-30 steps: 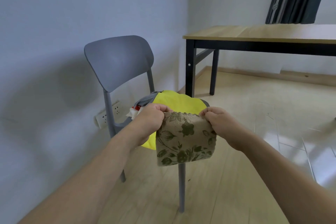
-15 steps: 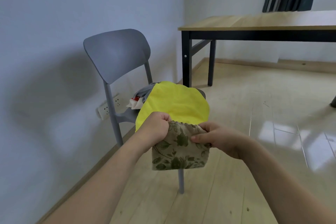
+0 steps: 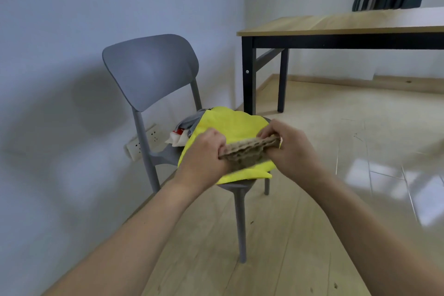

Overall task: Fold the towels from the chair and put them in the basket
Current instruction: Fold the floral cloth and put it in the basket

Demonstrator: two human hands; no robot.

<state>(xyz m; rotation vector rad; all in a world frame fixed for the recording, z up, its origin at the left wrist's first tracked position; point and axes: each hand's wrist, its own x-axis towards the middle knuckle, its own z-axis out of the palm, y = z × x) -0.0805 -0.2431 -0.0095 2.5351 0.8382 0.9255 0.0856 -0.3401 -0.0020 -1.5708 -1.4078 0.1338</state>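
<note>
Left hand (image 3: 205,151): fingers curled round the left end of a small tan patterned towel (image 3: 249,151). Right hand (image 3: 292,144): fingers and thumb pinching the same towel at its right end. The towel is held in the air between the two hands, bunched into a compact flattish bundle just above the front of the seat (its pattern is blurred here, so the number of folds cannot be counted).

Grey chair (image 3: 151,72): stands against the wall, back upright, seat mostly covered.

Yellow towel (image 3: 230,125): spread loosely over the seat, unfolded, its front edge hanging past the seat rim.

Further cloths (image 3: 183,133): a grey piece and a white-and-red piece, bunched at the rear left of the seat, partly under the yellow towel; unfolded.

Wooden table (image 3: 336,24): black legs, well apart from the chair, to the right.

Basket: not in view.

Progress, as judged: the tan towel appears to be near the end of its folding and has yet to go into the basket. At least three pieces remain on the chair untouched. How many towels are already stowed cannot be told.
</note>
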